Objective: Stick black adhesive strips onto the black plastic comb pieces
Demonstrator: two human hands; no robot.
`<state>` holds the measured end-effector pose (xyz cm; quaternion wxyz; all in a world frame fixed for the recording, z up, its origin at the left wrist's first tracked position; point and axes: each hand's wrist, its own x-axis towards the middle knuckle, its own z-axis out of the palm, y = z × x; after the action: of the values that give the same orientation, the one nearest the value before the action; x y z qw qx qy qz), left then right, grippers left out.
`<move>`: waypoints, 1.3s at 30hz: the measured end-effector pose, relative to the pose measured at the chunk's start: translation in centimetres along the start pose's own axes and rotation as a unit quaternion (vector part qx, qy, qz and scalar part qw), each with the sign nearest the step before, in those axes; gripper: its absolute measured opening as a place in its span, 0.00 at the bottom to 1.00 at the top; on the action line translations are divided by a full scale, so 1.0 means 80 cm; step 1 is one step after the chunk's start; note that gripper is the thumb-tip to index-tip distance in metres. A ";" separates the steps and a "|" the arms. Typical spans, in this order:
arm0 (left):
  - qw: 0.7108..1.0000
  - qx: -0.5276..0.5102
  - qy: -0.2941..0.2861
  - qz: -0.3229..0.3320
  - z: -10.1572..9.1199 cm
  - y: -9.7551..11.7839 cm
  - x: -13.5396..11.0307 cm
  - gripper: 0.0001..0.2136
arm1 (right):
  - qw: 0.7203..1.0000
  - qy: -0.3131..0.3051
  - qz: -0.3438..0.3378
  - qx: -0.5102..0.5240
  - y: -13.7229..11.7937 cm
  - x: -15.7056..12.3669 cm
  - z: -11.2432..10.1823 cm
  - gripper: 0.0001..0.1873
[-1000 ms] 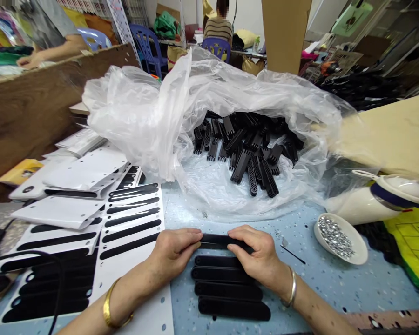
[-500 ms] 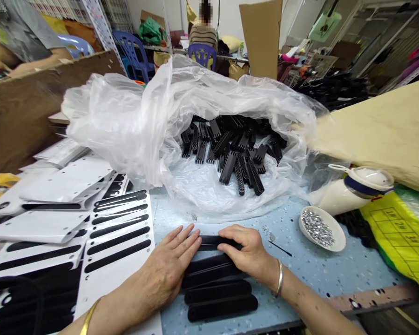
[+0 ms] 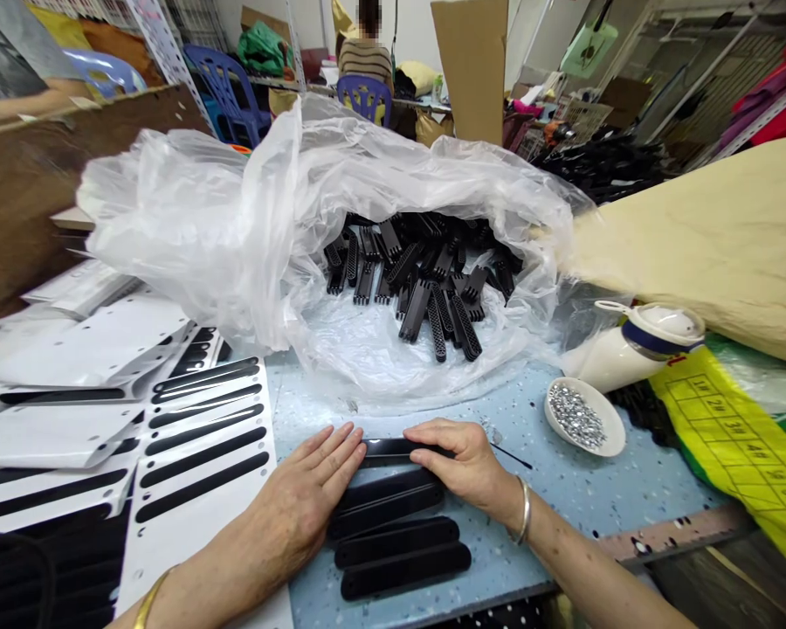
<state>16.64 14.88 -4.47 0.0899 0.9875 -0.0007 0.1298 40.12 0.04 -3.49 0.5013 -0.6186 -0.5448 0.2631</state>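
Observation:
My left hand (image 3: pixel 307 489) lies flat with fingers stretched out, resting on the left ends of several black oblong strips (image 3: pixel 399 542) laid in a row on the blue table (image 3: pixel 563 489). My right hand (image 3: pixel 462 463) is curled with its fingertips pressing the farthest black strip (image 3: pixel 389 448). Beyond them a clear plastic bag (image 3: pixel 236 227) lies open with a heap of black comb-like pieces (image 3: pixel 425 271) inside.
White backing sheets with oblong cut-outs (image 3: pixel 196 437) are stacked at the left. A small white dish of silver studs (image 3: pixel 580 415) and a white bottle on its side (image 3: pixel 629 349) sit at the right. A yellow printed bag (image 3: pixel 753 437) lies far right. Other people sit behind.
My left hand has opened from a pinch on the strip's end and now lies flat. The view has shifted, so everything sits further left in the frame.

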 end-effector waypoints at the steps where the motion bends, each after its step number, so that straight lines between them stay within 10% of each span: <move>1: 1.000 0.005 -0.002 0.001 0.000 0.000 0.000 0.38 | 1.000 -0.004 -0.003 0.000 0.000 0.000 -0.001 0.12; 17: 1.000 0.029 0.003 0.011 -0.004 0.002 0.002 0.38 | 0.999 -0.028 -0.029 -0.017 0.000 0.000 -0.010 0.14; 21: 1.000 0.024 0.002 0.001 -0.002 0.001 0.001 0.40 | 0.997 0.061 0.050 0.012 -0.001 -0.006 -0.025 0.15; 31: 0.999 -0.027 -0.020 -0.030 -0.015 0.056 0.067 0.23 | 0.984 0.076 0.032 -0.161 0.001 0.000 0.014 0.08; 39: 0.998 0.006 -0.021 -0.059 -0.033 0.081 0.047 0.23 | 0.967 0.062 0.010 -0.249 -0.024 -0.015 0.006 0.13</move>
<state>19.43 9.04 0.16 0.0915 0.9888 0.0563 0.1036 38.59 -1.13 -2.19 0.3622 -0.7440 -0.5550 0.0852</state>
